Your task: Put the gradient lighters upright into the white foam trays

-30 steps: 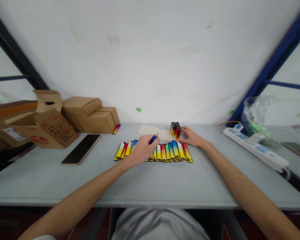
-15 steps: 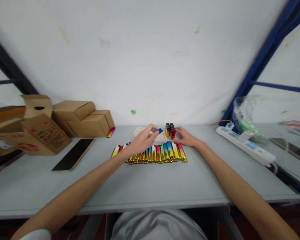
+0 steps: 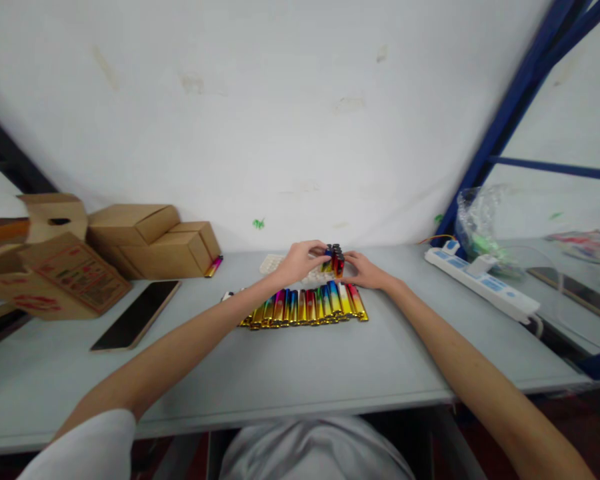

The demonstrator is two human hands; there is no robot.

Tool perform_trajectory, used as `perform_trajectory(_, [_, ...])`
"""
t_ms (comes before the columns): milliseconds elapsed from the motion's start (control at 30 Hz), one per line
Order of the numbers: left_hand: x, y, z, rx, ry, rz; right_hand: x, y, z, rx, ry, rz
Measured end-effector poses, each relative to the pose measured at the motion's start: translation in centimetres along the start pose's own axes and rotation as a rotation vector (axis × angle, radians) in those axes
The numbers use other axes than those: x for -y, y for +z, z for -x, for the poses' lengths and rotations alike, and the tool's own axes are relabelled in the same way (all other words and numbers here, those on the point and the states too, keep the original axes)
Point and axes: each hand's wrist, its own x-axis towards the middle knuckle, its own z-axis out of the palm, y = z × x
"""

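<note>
A row of several rainbow-coloured lighters lies flat on the grey table. Behind it sits a white dimpled tray with a small cluster of upright lighters at its right end. My left hand holds a blue-topped lighter against the left side of that cluster. My right hand rests against the cluster's right side, fingers curled by the tray.
Cardboard boxes are stacked at the back left, with a single lighter beside them. A dark flat slab lies in front of the boxes. A white power strip and a clear plastic bag sit at the right.
My left hand lifted a lighter from the row and carried it back and right to the upright cluster. My right hand stayed by the cluster. The view shifted slightly.
</note>
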Motion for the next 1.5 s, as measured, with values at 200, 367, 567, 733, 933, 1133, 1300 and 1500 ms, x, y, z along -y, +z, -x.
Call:
perform_trajectory(200, [1.1, 0.6, -0.4, -0.020, 0.008, -0.026, 0.1, -0.1, 0.0, 0.011, -0.004, 0.007])
perform_trajectory(367, [1.1, 1.0, -0.5, -0.001, 0.010, 0.013, 0.1, 0.0, -0.1, 0.005, -0.012, 0.015])
perform_trajectory(567, [0.8, 1.0, -0.8, 0.037, -0.066, -0.028, 0.1, -0.1, 0.0, 0.012, 0.007, 0.018])
perform_trajectory(733, [0.7, 0.9, -1.0, 0.079, -0.146, -0.098, 0.2, -0.1, 0.0, 0.024, -0.002, 0.021])
perform_trajectory(933, [-0.4, 0.1, 0.2, 0.093, -0.120, -0.238, 0.1, -0.1, -0.1, 0.020, -0.006, 0.021])
perform_trajectory(1133, [-3.8, -0.1, 4.5, 0.101, 0.046, -0.519, 0.0, 0.0, -0.2, 0.013, -0.021, 0.031])
perform_trajectory(1300, [-5.5, 1.0, 6.7, 0.312, 0.182, -0.500, 0.2, -0.2, -0.2, 0.020, -0.010, 0.032])
perform_trajectory(1500, [-5.8, 0.9, 6.9, 0.298, 0.131, -0.369, 0.2, -0.2, -0.1, 0.038, 0.010, 0.043])
